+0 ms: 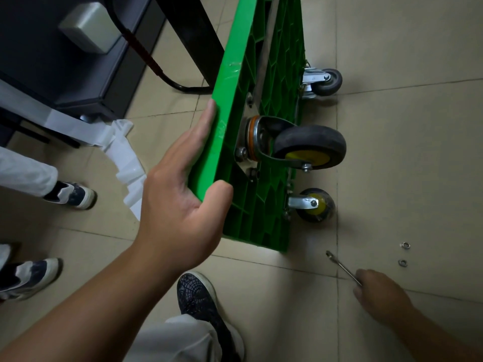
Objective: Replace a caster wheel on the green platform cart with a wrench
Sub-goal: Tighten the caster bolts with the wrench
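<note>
The green platform cart stands tipped on its side on the tiled floor, its ribbed underside facing right. My left hand grips the cart's upper edge, fingers flat on the top face and thumb hooked over the near corner. A large black caster with a yellow hub juts from the underside on a metal bracket. A smaller yellow-hubbed caster sits below it, and a grey caster is farther back. My right hand holds a slim metal wrench low above the floor.
Two small metal washers or nuts lie on the floor right of the wrench. My dark shoe is planted below the cart. Another person's shoes stand at left. A black cabinet and white packaging are behind.
</note>
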